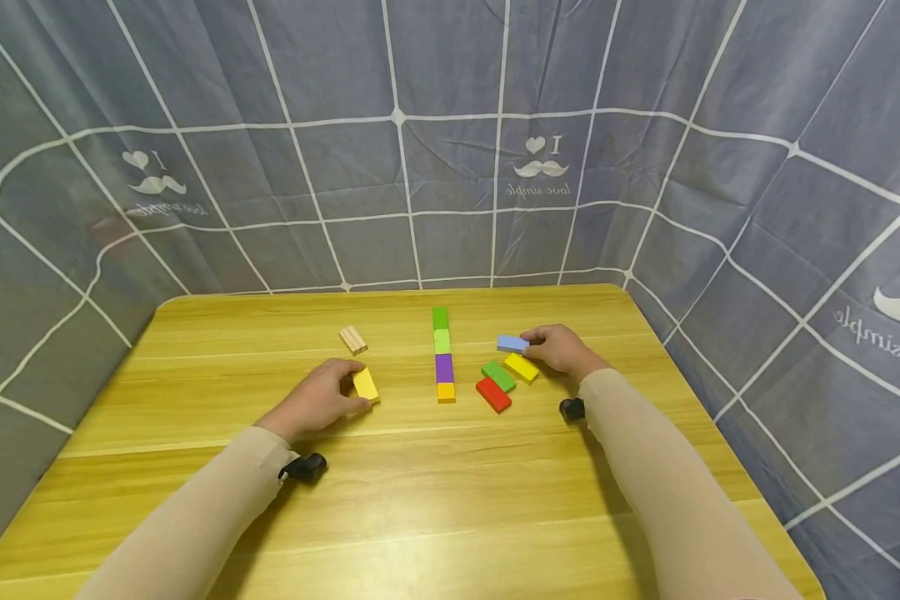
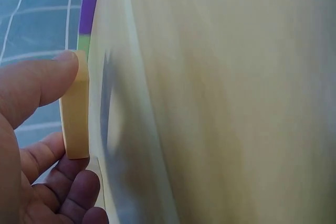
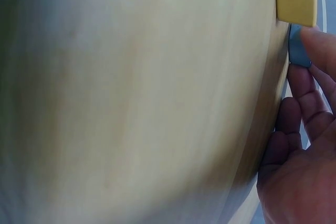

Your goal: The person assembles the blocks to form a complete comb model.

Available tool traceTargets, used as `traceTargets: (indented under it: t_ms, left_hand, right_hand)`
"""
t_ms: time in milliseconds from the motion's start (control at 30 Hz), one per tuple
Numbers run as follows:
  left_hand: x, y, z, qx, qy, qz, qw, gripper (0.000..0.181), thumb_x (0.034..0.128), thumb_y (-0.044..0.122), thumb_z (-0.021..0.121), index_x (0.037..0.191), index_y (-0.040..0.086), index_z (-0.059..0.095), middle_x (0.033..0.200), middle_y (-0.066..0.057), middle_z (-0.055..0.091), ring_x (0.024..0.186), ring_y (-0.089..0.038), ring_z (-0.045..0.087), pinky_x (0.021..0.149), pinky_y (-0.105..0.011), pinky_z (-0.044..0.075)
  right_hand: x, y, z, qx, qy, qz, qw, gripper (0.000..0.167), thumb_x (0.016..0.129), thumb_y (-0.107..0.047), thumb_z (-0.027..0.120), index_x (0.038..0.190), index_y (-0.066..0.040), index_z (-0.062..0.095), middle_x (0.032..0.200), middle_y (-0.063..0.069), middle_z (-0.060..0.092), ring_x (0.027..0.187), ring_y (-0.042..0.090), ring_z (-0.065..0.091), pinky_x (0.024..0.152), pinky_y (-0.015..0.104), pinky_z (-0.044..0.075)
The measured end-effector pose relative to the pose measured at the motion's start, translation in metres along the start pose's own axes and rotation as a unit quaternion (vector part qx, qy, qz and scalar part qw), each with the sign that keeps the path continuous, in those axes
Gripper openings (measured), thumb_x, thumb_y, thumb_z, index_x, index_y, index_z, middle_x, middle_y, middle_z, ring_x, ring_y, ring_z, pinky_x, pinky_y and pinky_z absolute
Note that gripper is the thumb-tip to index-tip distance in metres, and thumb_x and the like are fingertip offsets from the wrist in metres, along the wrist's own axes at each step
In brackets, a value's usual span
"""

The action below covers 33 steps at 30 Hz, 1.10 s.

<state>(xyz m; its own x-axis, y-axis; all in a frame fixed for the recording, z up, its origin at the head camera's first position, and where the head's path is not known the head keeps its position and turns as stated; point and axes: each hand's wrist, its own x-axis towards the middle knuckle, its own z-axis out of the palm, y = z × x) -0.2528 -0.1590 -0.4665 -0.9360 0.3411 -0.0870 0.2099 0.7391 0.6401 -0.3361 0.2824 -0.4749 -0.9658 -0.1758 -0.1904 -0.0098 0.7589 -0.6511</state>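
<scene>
Yellow rectangular block (image 1: 366, 387) in its pinch, the left grip (image 1: 318, 398) is nearer the tabletop's (image 1: 420, 508) left edge; past a multicoloured block row (image 1: 444, 367), towards the right edge, a blue rectangular block (image 1: 510, 343) is pinched by the right grip (image 1: 561, 350). Picking-up seems in hand; the next move calls for steady lifting.
</scene>
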Motion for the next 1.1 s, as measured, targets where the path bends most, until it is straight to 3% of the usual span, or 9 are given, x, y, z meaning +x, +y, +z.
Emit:
traceTargets:
  t_ms: [300, 633, 1100]
  left_hand:
    - [-0.003, 0.025, 0.017, 0.013, -0.021, 0.045, 0.9987, 0.069, 0.0914, 0.027, 0.083, 0.149, 0.001, 0.055, 0.150, -0.019, 0.057, 0.140, -0.039, 0.052, 0.118, -0.057, 0.042]
    - [-0.006, 0.049, 0.039, 0.023, -0.042, 0.078, 0.9958, 0.068, 0.0864, 0.026, 0.088, 0.144, 0.004, 0.060, 0.139, -0.011, 0.063, 0.130, -0.030, 0.056, 0.115, -0.050, 0.046]
    - [-0.006, 0.068, 0.056, 0.032, -0.067, 0.107, 0.9915, 0.067, 0.0840, 0.027, 0.088, 0.143, 0.009, 0.063, 0.132, -0.005, 0.064, 0.118, -0.021, 0.057, 0.108, -0.046, 0.048]
  right_hand:
    - [0.001, 0.000, 0.000, 0.000, -0.002, -0.002, 1.0000, 0.042, 0.104, -0.022, 0.067, 0.143, -0.006, 0.065, 0.141, 0.018, 0.067, 0.127, 0.033, 0.061, 0.116, 0.049, 0.045]
    - [0.001, 0.001, -0.001, 0.001, -0.003, 0.004, 1.0000, 0.042, 0.104, -0.021, 0.067, 0.144, -0.006, 0.065, 0.141, 0.018, 0.067, 0.127, 0.033, 0.060, 0.116, 0.049, 0.046]
    - [-0.001, -0.001, -0.002, -0.014, -0.006, 0.000, 0.9999, 0.043, 0.104, -0.023, 0.067, 0.144, -0.007, 0.065, 0.142, 0.018, 0.067, 0.131, 0.035, 0.059, 0.117, 0.050, 0.044]
